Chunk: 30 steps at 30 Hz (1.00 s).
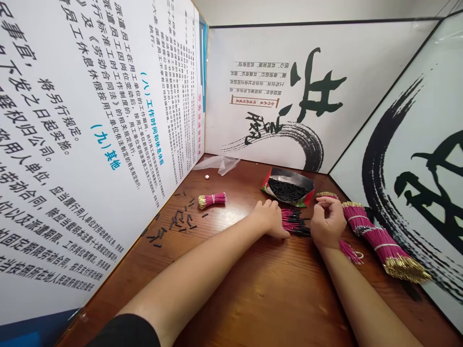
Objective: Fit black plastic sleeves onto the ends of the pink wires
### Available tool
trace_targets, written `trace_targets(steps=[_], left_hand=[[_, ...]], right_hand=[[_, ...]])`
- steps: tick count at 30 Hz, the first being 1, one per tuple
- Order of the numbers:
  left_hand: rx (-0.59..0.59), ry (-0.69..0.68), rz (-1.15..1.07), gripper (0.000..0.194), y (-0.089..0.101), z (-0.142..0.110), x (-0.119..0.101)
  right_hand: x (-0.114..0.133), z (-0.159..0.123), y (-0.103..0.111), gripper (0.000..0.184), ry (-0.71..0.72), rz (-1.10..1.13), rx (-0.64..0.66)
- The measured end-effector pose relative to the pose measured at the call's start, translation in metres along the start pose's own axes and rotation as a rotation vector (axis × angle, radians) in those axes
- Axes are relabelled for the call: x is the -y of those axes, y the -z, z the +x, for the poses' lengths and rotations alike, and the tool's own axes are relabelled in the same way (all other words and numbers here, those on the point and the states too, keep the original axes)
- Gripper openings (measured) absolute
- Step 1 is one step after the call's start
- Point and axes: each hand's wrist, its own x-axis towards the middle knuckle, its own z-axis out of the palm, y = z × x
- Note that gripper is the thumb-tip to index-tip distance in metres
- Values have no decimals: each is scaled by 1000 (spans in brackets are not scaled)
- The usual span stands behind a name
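My left hand (269,218) rests on the wooden table (253,289), fingers curled down onto the end of a small pile of pink wires with black sleeves (294,222). My right hand (327,221) sits just right of that pile, fingers bent inward in a pinch; what it pinches is too small to make out. An open red packet of black sleeves (289,188) lies right behind both hands. Long bundles of pink wires with gold tips (379,241) lie to the right of my right hand.
A small tied pink wire bundle (212,199) lies at the left, with several loose black sleeves (181,219) scattered near it. A clear plastic bag (219,164) and a small white bead (207,177) are at the back. Printed boards wall in the left, back and right.
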Motion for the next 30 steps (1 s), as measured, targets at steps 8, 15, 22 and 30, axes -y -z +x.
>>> trace_targets(steps=[8, 15, 22, 30], left_hand=[[126, 53, -5, 75, 23, 13, -20], [92, 63, -48, 86, 21, 19, -20], [130, 51, -47, 84, 16, 36, -31], [166, -24, -25, 53, 9, 36, -32]], right_hand=[[-1, 1, -1, 15, -60, 20, -10], [-3, 1, 0, 14, -62, 6, -29], [-7, 2, 0, 15, -50, -24, -68], [-7, 4, 0, 14, -71, 11, -98]])
